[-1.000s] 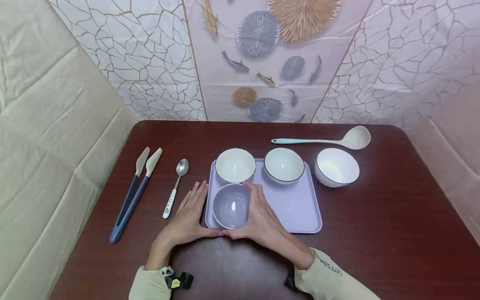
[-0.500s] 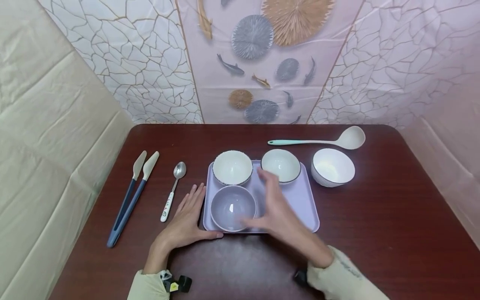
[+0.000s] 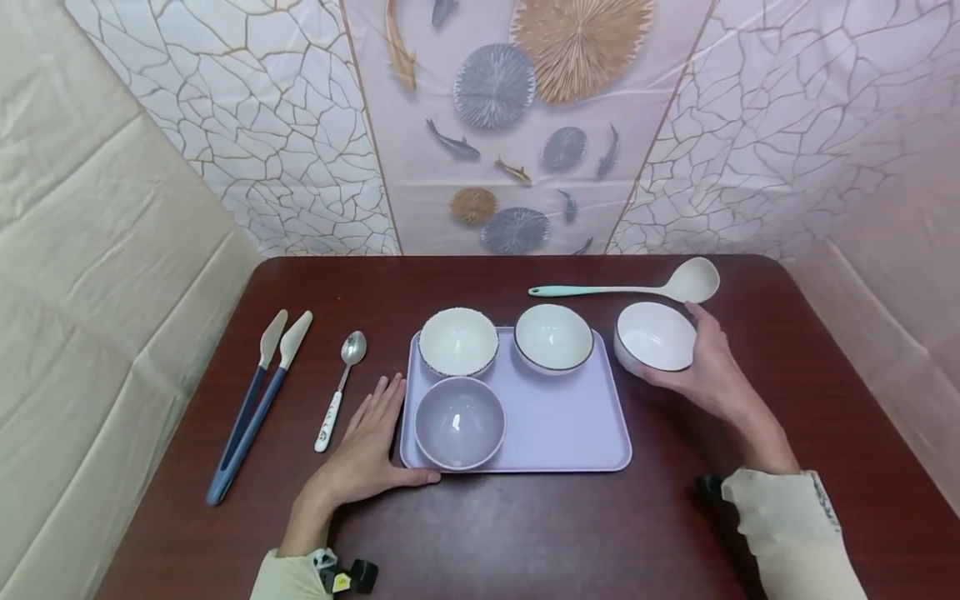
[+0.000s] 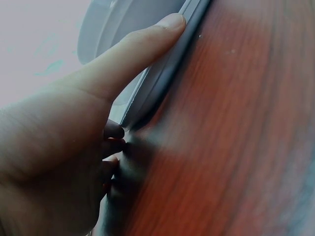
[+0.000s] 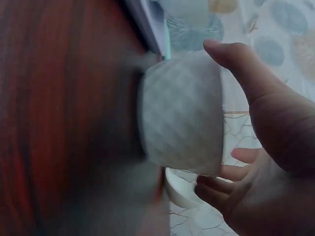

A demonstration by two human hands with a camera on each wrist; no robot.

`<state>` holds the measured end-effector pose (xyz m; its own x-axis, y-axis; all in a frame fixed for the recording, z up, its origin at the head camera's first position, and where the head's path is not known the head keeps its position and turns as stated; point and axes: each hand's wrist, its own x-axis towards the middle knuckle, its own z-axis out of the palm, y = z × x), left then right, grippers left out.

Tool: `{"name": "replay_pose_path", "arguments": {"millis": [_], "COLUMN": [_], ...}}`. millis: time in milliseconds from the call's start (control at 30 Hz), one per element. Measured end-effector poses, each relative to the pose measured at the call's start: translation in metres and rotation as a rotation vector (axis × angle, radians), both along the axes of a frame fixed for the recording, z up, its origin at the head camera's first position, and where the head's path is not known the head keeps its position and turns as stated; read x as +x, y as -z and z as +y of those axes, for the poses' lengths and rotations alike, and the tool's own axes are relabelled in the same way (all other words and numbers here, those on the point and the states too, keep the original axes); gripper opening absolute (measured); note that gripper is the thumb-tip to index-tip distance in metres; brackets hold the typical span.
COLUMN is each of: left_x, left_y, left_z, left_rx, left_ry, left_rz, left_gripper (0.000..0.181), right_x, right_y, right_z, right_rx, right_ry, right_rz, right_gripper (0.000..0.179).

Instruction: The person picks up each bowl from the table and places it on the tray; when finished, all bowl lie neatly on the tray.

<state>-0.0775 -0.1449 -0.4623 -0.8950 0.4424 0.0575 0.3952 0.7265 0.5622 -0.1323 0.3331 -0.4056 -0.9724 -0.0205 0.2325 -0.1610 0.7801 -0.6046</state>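
Observation:
My right hand (image 3: pixel 716 371) spans the white bowl (image 3: pixel 654 337) right of the tray, thumb at its near rim and fingers at its far right side. The right wrist view shows the diamond-textured wall of this bowl (image 5: pixel 184 113) between thumb and fingers. My left hand (image 3: pixel 367 446) lies with straight fingers along the left edge of the lilac tray (image 3: pixel 562 433), thumb along its front edge. In the left wrist view that thumb (image 4: pixel 142 46) rests at the tray's rim. A lilac-grey bowl (image 3: pixel 460 423) sits at the tray's front left.
Two white bowls stand at the tray's back, one speckle-rimmed (image 3: pixel 459 342) and one dark-rimmed (image 3: pixel 553 337). A ladle (image 3: pixel 637 287) lies behind them to the right. Left of the tray are a spoon (image 3: pixel 341 392) and blue-handled tongs (image 3: pixel 255 408). Fabric walls (image 3: pixel 112 275) surround the table.
My right hand has left the lilac-grey bowl and moved right across the tray to the white textured bowl. My left hand has stayed at the tray's left edge.

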Motion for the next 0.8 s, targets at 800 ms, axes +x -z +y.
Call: {"name": "replay_pose_path", "arguments": {"millis": [800], "left_x": [0.001], "left_y": [0.003], "left_z": [-0.002], "left_rx": [0.024], "left_ry": [0.0], "left_rz": [0.036], "left_gripper": [0.135], "right_x": [0.019], "right_y": [-0.026], "right_z": [-0.019], "right_rx": [-0.095], "right_ry": [0.193], "right_rz": [0.024], "right_gripper": [0.125]}}
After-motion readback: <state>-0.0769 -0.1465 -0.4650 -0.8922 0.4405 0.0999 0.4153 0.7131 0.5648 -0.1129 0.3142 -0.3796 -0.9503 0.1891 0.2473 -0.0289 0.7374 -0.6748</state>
